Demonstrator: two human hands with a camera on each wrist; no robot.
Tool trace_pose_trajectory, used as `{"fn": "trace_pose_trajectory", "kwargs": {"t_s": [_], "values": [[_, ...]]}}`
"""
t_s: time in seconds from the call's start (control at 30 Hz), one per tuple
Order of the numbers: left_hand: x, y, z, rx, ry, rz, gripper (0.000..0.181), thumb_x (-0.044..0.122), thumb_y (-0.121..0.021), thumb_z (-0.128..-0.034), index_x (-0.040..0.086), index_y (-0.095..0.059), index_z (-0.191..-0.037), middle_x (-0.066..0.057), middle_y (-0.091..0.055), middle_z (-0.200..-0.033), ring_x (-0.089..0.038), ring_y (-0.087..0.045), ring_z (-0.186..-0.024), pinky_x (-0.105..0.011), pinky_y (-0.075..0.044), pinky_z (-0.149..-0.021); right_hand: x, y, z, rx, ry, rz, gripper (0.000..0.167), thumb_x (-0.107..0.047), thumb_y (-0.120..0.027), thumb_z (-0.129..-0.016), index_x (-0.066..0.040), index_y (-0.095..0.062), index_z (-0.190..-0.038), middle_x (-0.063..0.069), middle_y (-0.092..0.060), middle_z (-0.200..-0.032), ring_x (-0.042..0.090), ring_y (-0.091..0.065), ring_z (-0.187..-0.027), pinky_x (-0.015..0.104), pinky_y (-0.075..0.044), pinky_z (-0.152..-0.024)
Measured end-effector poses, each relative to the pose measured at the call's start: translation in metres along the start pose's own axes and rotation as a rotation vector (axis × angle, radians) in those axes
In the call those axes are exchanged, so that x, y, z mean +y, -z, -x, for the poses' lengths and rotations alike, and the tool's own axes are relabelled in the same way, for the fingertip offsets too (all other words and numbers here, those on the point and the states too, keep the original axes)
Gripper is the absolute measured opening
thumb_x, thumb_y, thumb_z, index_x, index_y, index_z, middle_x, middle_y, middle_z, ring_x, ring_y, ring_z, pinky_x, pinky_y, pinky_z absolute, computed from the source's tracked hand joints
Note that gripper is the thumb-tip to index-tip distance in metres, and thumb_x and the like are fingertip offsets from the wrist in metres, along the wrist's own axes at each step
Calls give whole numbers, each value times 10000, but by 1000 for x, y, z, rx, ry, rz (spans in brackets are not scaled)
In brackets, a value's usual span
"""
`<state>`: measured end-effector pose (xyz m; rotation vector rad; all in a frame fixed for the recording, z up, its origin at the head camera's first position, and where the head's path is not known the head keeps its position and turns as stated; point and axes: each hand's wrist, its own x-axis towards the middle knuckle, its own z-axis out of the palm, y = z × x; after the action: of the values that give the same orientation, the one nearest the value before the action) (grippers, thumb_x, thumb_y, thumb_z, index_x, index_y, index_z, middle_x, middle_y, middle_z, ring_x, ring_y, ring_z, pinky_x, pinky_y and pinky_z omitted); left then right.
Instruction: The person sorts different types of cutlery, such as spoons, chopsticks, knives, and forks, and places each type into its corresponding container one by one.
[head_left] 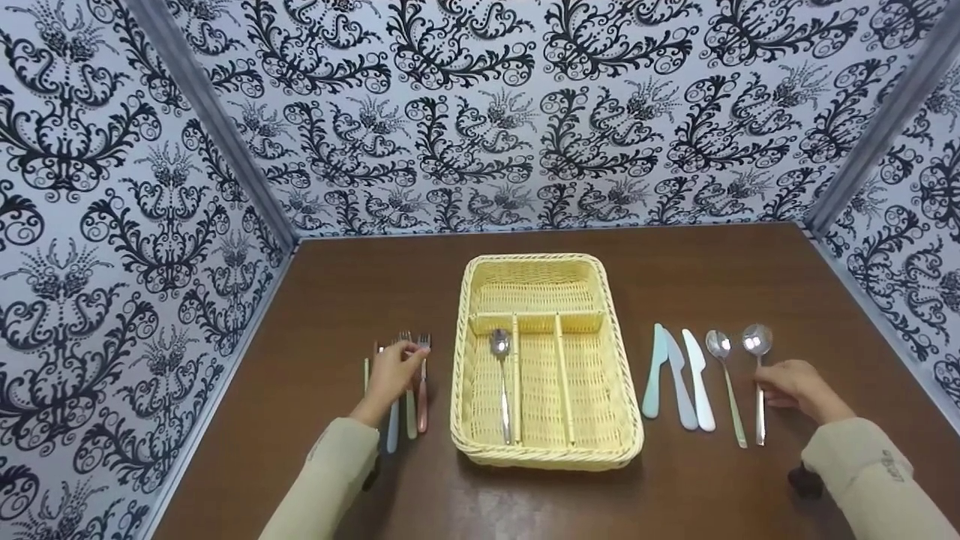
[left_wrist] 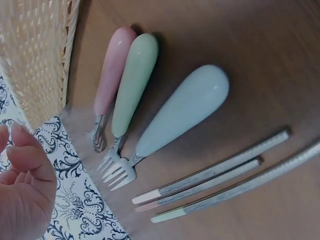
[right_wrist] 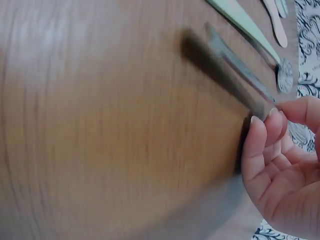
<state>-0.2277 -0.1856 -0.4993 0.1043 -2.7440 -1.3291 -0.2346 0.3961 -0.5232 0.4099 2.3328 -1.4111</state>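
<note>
In the head view my left hand hovers at the tines of the forks. The left wrist view shows its fingers loosely bent beside the pink fork, green fork and pale blue fork, with nothing seen between them. My right hand pinches the handle of the rightmost metal spoon; in the right wrist view the fingertips of that hand meet on this handle, which is blurred. Another spoon lies just left of it.
A wicker basket with compartments stands mid-table, a metal spoon in its left one. Three knives, one of them white, lie right of the basket. Thin sticks with coloured tips lie beside the forks. Patterned walls surround the brown table.
</note>
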Motion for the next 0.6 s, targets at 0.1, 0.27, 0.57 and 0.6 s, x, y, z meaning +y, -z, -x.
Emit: {"fn": "trace_pose_trajectory", "kwargs": {"t_s": [0.1, 0.27, 0.57, 0.6], "values": [[7, 4, 0, 45, -25, 19, 205, 198, -597, -882, 9, -652, -939, -57, -601, -748, -123, -468, -601, -254, -412, -548, -8, 6, 3, 34, 59, -15, 367, -109, -507, -861, 212, -451, -1030, -36, -538, -722, 57, -555, -632, 246, -543, -640], [23, 8, -3, 62, -36, 21, 206, 266, -607, -876, 82, -660, -952, -21, -598, -740, -128, -468, -582, -268, -404, -557, -39, 9, 10, 92, 160, -27, 319, -137, -518, -883, 129, -505, -1059, -70, -551, -705, 51, -568, -619, 232, -534, -625], [73, -11, 1, 32, -209, 93, 159, 133, -672, -816, 11, -642, -914, -69, -616, -748, -143, -526, -652, -260, -453, -589, -111, -21, 38, 106, 333, -172, 37, -152, -562, -890, -155, -584, -859, -115, -590, -704, 50, -585, -646, 214, -521, -639], [80, -14, 3, 30, -234, 99, 163, 110, -679, -804, -5, -640, -913, -79, -621, -752, -151, -537, -664, -254, -459, -599, -118, -27, 41, 94, 348, -214, 53, -133, -568, -886, -157, -584, -841, -101, -590, -700, 55, -583, -640, 210, -524, -628]]}}
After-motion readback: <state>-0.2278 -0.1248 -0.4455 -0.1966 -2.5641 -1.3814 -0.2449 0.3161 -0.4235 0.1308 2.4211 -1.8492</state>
